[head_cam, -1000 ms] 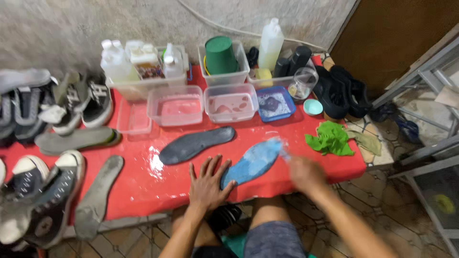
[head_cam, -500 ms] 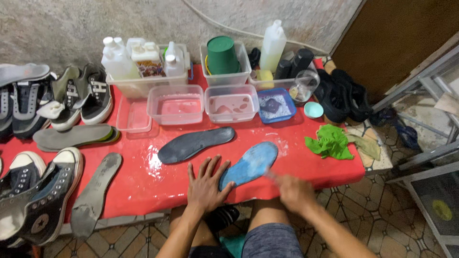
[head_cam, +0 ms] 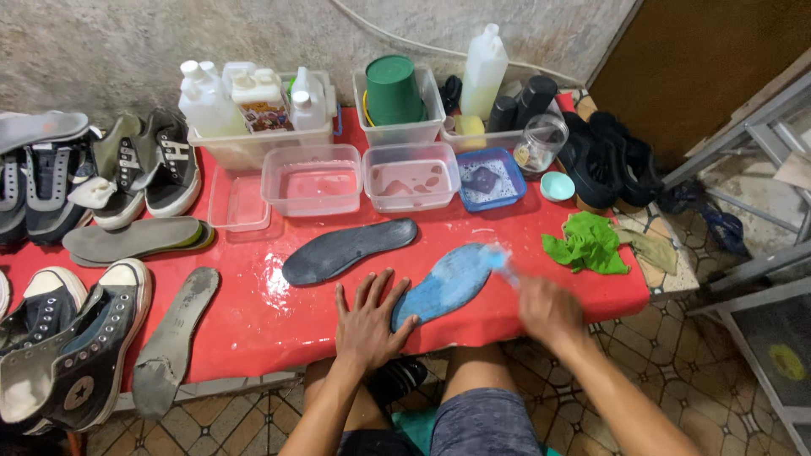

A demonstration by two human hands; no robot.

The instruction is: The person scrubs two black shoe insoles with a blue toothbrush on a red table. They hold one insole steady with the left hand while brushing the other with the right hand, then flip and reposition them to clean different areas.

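Between both hands lies the blue insole, long axis slanting up-right; left hand spread flat at its heel, blurred right hand gripping something pale at its toe.

On the worktop, one insole lies between the hands, touching the left hand. A second insole lies behind the left hand, tubs further behind, sneakers far left.
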